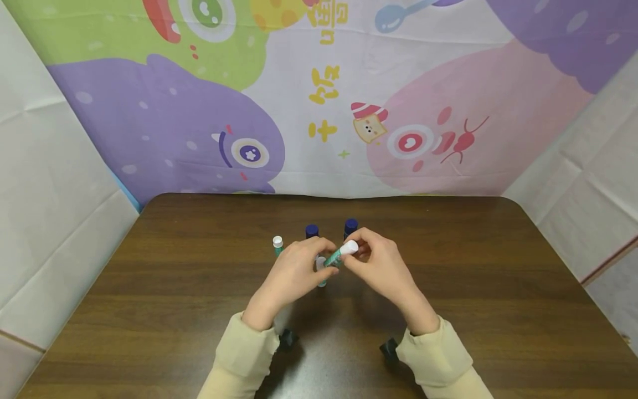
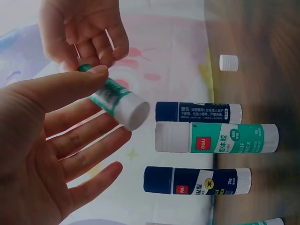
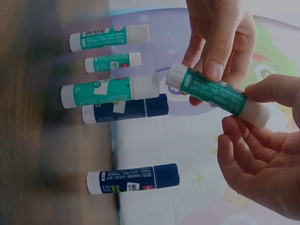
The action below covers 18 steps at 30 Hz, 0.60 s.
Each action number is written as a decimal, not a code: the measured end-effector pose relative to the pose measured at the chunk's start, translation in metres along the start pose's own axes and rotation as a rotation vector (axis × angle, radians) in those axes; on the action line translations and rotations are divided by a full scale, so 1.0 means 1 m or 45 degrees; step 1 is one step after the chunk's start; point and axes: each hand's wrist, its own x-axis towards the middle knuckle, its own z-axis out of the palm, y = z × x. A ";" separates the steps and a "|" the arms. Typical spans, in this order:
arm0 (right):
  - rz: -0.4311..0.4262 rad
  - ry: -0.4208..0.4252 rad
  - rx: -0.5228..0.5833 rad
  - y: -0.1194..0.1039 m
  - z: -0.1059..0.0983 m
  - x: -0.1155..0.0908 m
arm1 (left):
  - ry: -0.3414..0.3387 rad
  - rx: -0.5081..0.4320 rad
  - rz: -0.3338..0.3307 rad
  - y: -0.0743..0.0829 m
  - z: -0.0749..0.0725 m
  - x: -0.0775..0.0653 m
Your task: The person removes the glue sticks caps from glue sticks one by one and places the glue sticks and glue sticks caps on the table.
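Observation:
A green glue stick with white ends (image 1: pixel 334 258) is held at a tilt between both hands above the table. My left hand (image 1: pixel 295 270) pinches its green body under the thumb; in the left wrist view the other fingers (image 2: pixel 96 168) spread loosely. Thumb and fingers of my right hand (image 1: pixel 382 267) grip the opposite end, near the white part (image 3: pixel 257 114). Close by, a green glue stick (image 2: pixel 234 138) stands upright on the table, beside a dark blue one (image 2: pixel 225 112). Another dark blue glue stick (image 3: pixel 133 179) stands apart from them.
Further green glue sticks, one larger (image 3: pixel 104 37) and one small (image 3: pixel 112 62), stand in the right wrist view. A short white cap-like piece (image 2: pixel 228 63) is on the brown table (image 1: pixel 199 288). A printed cloth (image 1: pixel 319 166) hangs behind the table; pale walls flank it.

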 end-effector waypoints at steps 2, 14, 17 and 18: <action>0.013 0.003 0.040 0.000 -0.001 0.000 | 0.015 0.013 0.009 0.000 0.000 0.000; 0.000 0.032 0.156 0.000 0.000 0.000 | 0.148 0.024 0.023 -0.001 -0.010 -0.001; 0.005 0.014 0.166 0.000 0.001 0.000 | 0.162 0.026 0.037 -0.002 -0.014 -0.002; 0.008 0.002 0.172 -0.001 0.001 0.000 | 0.168 0.028 0.041 -0.003 -0.015 -0.002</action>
